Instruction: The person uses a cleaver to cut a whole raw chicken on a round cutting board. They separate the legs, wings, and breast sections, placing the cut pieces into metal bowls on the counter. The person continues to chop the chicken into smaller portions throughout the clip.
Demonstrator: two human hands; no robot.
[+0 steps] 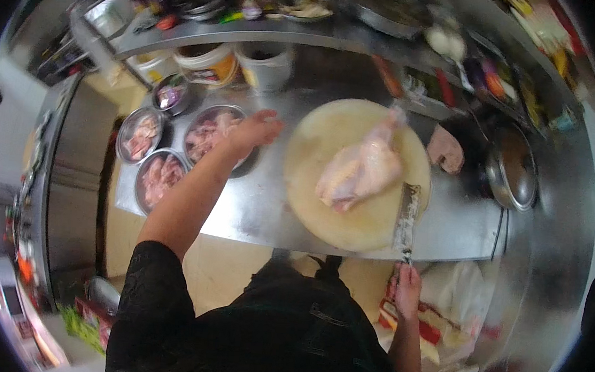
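A raw plucked bird, probably a chicken [364,165], lies on a round pale cutting board [306,207]. My right hand [406,289] grips the handle of a cleaver [407,218], whose broad, smeared blade reaches over the board's right edge. Over the right side of a steel bowl of raw meat pieces [207,139], my left hand [260,130] hovers with fingers spread and nothing in them. Another steel bowl of meat [141,134] stands to its left, and a bowl of pale meat strips [161,178] sits below, partly hidden by my left forearm.
Behind the bowls stand a small bowl with something purple [168,94] and plastic buckets [207,66]. A shelf [288,39] with food and trays spans the back. Right of the board are a pinkish-brown piece [446,149], perhaps meat, and a large metal pan [513,169].
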